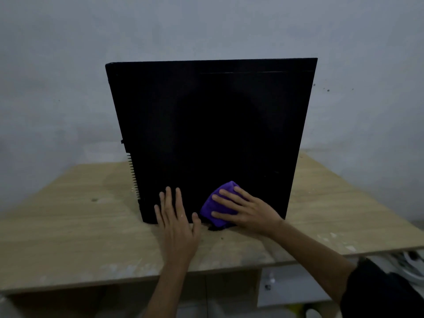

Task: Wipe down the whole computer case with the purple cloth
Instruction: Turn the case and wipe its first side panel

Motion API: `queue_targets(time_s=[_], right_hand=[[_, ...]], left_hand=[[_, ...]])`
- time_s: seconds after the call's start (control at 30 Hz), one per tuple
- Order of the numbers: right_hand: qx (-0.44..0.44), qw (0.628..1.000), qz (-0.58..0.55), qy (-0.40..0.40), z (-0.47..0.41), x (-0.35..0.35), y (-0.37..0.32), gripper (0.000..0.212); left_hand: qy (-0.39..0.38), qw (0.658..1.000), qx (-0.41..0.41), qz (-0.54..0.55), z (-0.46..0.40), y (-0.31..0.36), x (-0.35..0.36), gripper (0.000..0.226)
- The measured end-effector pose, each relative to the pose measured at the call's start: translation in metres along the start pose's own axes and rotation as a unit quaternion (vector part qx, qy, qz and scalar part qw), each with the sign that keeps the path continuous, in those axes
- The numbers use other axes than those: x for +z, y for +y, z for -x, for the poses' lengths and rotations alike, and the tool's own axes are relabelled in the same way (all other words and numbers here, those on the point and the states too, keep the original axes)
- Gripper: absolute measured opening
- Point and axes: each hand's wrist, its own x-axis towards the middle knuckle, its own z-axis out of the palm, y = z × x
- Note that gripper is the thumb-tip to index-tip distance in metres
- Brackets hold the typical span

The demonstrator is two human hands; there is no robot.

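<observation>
- Grey-white wall (pixel 68 65) behind the computer case, plain, with a few dark specks just off the case's upper right corner.
- Pale wooden table (pixel 68 226) under the computer case, grain showing, scuffed and flecked white along the near edge in front of the case.
- Computer case (pixel 211 134) standing upright at mid-table, big black side panel square to the camera, top edge level, sides tapering toward the base in the wide-angle view.
- Row of vent slots (pixel 134 177) down the case's lower left edge, thin ribs catching a little light.
- Black sleeve (pixel 380 292) low and right of the case, at the near right corner of the view, bare forearm reaching from it toward the case.
- Right hand (pixel 246 211) at the case's lower centre, fingers spread and straight, palm pressing flat on the purple cloth, not curled round it.
- Left hand (pixel 175 216) just left of that, at the case's bottom edge, open, fingers straight and laid flat against the panel, thumb out toward the cloth, heel of the hand over the table.
- Purple cloth (pixel 212 208) bunched under the right hand, pressed against the case's lower panel near the bottom edge, close to the left thumb, contact unclear.
- White objects (pixel 410 265) below the table's right end, too blurred to identify.
</observation>
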Motion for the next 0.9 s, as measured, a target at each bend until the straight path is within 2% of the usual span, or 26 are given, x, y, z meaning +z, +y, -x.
queue_targets(time_s=[0.1,0.2,0.4,0.63,0.77,0.9], right_hand=[[-0.037,0.999,0.013,0.011,0.014,0.000,0.020,0.082],[-0.031,0.999,0.030,0.014,0.041,-0.001,0.035,0.072],[0.017,0.999,0.036,-0.027,0.048,-0.007,0.019,0.085],[-0.031,0.993,-0.004,-0.117,-0.003,-0.025,-0.009,0.085],[-0.022,0.994,-0.007,-0.107,-0.001,-0.026,-0.010,0.082],[-0.007,0.998,-0.022,-0.059,0.028,-0.017,0.005,0.081]], left_hand=[[-0.001,1.000,-0.007,0.004,0.001,-0.002,-0.001,0.067],[0.002,1.000,-0.019,0.012,0.001,-0.003,-0.001,0.067],[0.003,1.000,-0.001,0.011,0.001,0.001,0.000,0.066],[0.001,1.000,0.010,0.005,0.002,0.002,0.000,0.064],[-0.003,1.000,0.004,0.000,0.002,-0.001,-0.003,0.064],[-0.004,1.000,0.005,-0.001,0.002,-0.003,-0.005,0.062]])
